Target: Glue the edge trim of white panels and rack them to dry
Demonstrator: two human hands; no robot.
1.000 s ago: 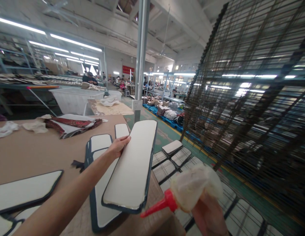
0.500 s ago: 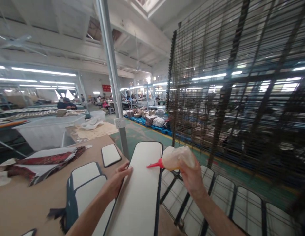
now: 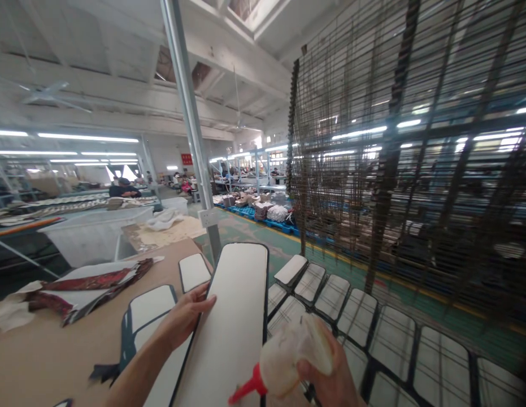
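Panel (image 3: 233,328): long, white face, dark bound edge, rounded corners. It runs lengthwise away from the left hand (image 3: 184,316), past the desk (image 3: 55,350) edge.

Left grip: pinches the panel's left edge, fingers (image 3: 203,302) laid flat on the white face, forearm running back over the desk.

Right hand (image 3: 330,381): low and to the right of that grip, wrapped tight round a cloudy squeeze bottle (image 3: 294,350). The bottle's red nozzle (image 3: 246,389) points left and down at the panel's near end.

Writing: red wall sign (image 3: 187,159) far beyond both grips, too small to read.
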